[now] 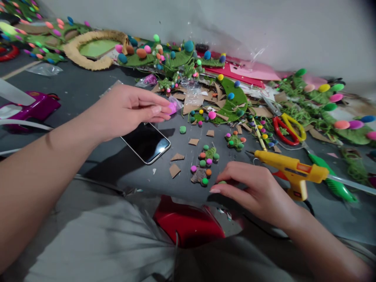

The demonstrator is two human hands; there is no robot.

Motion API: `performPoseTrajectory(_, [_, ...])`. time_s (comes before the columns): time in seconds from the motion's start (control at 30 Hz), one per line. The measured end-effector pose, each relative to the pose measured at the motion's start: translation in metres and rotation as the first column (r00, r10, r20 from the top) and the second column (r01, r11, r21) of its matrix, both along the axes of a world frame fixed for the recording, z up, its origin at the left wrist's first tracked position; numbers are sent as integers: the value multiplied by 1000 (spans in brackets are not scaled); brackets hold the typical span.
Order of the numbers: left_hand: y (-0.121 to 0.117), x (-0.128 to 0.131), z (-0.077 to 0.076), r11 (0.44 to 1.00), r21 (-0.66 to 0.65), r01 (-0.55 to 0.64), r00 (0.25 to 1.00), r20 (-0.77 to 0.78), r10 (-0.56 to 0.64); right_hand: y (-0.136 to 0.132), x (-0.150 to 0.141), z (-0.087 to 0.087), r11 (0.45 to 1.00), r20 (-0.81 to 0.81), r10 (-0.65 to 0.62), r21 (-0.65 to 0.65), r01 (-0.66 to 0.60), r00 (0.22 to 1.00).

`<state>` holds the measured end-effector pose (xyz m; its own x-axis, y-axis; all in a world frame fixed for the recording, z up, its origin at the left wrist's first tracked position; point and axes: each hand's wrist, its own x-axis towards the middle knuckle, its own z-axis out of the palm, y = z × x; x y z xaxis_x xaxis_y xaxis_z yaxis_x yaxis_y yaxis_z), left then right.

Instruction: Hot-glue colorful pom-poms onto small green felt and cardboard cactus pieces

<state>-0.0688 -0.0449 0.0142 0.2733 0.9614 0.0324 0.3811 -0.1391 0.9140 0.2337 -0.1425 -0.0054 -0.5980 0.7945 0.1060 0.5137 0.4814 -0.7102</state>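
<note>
My left hand (133, 109) hovers over a phone (149, 145) lying on the table, its fingers stretched out and loosely together. Just past its fingertips lies a small plastic bag with something pink in it (175, 105); whether they touch is unclear. Near the table's front edge, my right hand (249, 188) pinches a small green pom-pom (222, 182), mostly covered by the fingers. Left of that hand sit two small clusters of coloured pom-poms (209, 155), the nearer with a grey coiled piece (200, 174). A loose green pom-pom (182, 129) and cardboard scraps (174, 170) lie around.
A yellow glue gun (290, 168) lies right of my right hand, beside scissors (284, 127) and a green-handled tool (335, 180). Felt crescents with pom-poms (235, 98) and a beige ring (88, 64) fill the back. A purple device (35, 109) stands left.
</note>
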Motion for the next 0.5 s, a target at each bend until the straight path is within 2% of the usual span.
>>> performPoseTrajectory(0.13, [1,0,0,1000,6,21,998,-54,-20,-1,1,1,1000,3,6,-4,-6,1000])
performPoseTrajectory(0.3, [3,-3,-4,981,182,-64,973,-207,102,-1,2,1,1000,-4,10,12,-10,1000])
performPoseTrajectory(0.43, [3,2,-8,976,213,53,965,-261,4,0,1,2,1000,8,9,8,-9,1000])
performPoseTrajectory(0.5, [4,6,-11,984,171,43,975,-224,-4,0,0,3,1000,4,11,18,-11,1000])
